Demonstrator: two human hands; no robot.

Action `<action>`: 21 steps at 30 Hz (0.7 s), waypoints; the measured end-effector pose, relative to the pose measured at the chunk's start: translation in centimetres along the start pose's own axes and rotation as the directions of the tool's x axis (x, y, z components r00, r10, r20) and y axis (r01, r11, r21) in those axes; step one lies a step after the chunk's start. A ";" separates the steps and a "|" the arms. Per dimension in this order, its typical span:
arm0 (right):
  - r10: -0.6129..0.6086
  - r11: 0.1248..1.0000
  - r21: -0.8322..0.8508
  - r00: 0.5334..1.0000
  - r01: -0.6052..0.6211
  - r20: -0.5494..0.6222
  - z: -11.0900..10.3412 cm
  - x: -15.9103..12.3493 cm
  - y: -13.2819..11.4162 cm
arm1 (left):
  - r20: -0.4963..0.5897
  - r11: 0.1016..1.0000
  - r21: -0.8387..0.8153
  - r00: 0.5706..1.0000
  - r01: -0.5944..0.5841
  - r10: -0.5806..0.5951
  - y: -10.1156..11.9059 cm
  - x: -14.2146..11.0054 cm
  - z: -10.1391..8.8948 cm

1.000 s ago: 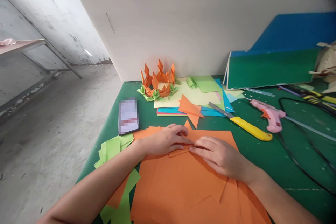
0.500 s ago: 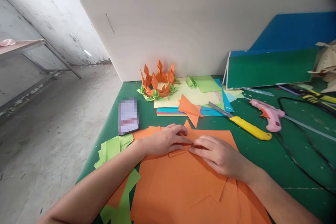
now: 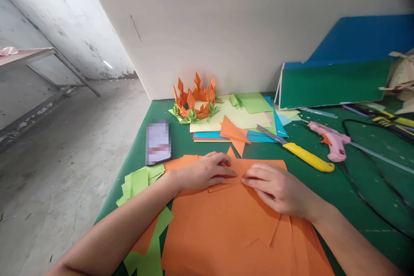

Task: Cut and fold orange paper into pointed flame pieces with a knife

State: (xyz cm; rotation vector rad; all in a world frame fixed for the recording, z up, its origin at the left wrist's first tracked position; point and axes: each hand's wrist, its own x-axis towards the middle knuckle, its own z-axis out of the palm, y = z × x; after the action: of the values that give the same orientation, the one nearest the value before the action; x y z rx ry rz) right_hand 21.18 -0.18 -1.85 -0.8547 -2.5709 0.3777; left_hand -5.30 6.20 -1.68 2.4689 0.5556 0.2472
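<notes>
A small folded piece of orange paper (image 3: pixel 223 187) lies on a stack of large orange sheets (image 3: pixel 220 228). My left hand (image 3: pixel 211 170) rests on its left part, with fingers bent and thumb and forefinger holding it down against the stack. At its right side, my right hand (image 3: pixel 270 185) has thumb and fingertips closed together on the paper's edge. Much of the folded piece is hidden under both hands. An orange paper point (image 3: pixel 230 153) sticks up just beyond the fingers. Further back lie folded orange pieces (image 3: pixel 234 134).
An orange paper crown with green leaves (image 3: pixel 194 105) stands by the wall, beside coloured sheets (image 3: pixel 223 114). A phone (image 3: pixel 158 142) and green paper pieces (image 3: pixel 139 183) lie left. To the right are a yellow utility knife (image 3: pixel 307 157), blade exposed, and a pink glue gun (image 3: pixel 333 140) with its cord.
My right hand has slid a little to the right along the folded paper, widening the gap between my hands. My left hand stays in place.
</notes>
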 end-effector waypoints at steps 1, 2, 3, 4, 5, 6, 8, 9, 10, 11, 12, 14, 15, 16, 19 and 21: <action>-0.011 1.000 -0.010 1.000 0.011 -0.003 0.1 0.0 0.0 | -0.004 1.000 0.001 1.000 -0.003 0.003 0.0 0.0 0.0; -0.026 0.999 -0.020 1.000 0.026 -0.006 0.3 0.1 -0.1 | -0.007 1.000 0.003 1.000 -0.006 0.006 -0.1 0.0 0.1; -0.041 0.999 -0.029 0.999 0.041 -0.010 0.5 0.2 -0.2 | -0.009 1.000 0.005 1.000 -0.008 0.008 -0.1 0.0 0.1; -0.057 0.998 -0.034 0.998 0.056 -0.012 0.6 0.3 -0.3 | -0.010 1.000 0.005 1.000 -0.010 0.010 -0.1 0.0 0.1; -0.070 0.997 -0.035 0.997 0.070 -0.012 0.8 0.5 -0.5 | -0.012 1.000 0.004 1.000 -0.013 0.013 -0.1 0.0 0.2; -0.081 0.996 -0.031 0.997 0.080 -0.010 1.1 0.7 -0.6 | -0.013 1.000 0.002 1.000 -0.016 0.016 -0.1 0.0 0.2; -0.095 0.995 -0.015 0.995 0.095 0.005 1.5 1.2 -1.0 | -0.012 1.000 -0.004 1.000 -0.013 0.013 -0.1 0.0 0.2; -0.103 0.995 -0.008 0.995 0.103 0.013 1.7 1.4 -1.2 | -0.011 1.000 -0.005 1.000 -0.010 0.010 -0.1 0.1 0.2; -0.115 0.993 -0.005 0.993 0.115 0.017 1.9 1.7 -1.4 | -0.011 1.000 -0.007 1.000 -0.007 0.007 0.0 0.1 0.2; -0.128 0.992 -0.003 0.992 0.128 0.021 2.1 1.9 -1.6 | -0.011 1.000 -0.007 1.000 -0.006 0.005 0.0 0.2 0.2; -0.140 0.990 -0.001 0.990 0.140 0.026 2.3 2.2 -1.8 | -0.009 1.000 -0.005 1.000 -0.006 0.006 0.0 0.2 0.2; -0.147 0.989 0.004 0.988 0.147 0.043 2.8 2.6 -2.3 | -0.005 1.000 0.006 1.000 -0.012 0.012 0.1 0.2 0.1; -0.141 0.990 0.008 0.988 0.141 0.057 3.0 2.8 -2.5 | -0.002 1.000 0.014 1.000 -0.015 0.015 0.2 0.2 0.1; -0.132 0.991 0.010 0.989 0.131 0.071 3.3 3.0 -2.8 | 0.001 1.000 0.021 1.000 -0.018 0.018 0.2 0.2 0.1; -0.111 0.994 0.006 0.989 0.111 0.096 3.8 3.3 -3.3 | 0.002 0.999 0.032 1.000 -0.016 0.016 0.2 0.1 0.0; -0.103 0.995 -0.005 0.989 0.104 0.102 4.1 3.4 -3.5 | -0.002 0.999 0.032 1.000 -0.014 0.014 0.2 0.1 0.1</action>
State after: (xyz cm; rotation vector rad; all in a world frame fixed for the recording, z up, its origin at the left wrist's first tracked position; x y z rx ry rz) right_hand 15.05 -1.36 -3.22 -0.7189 -2.7003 0.3868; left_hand -5.12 6.05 -1.61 2.5046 0.5472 0.2490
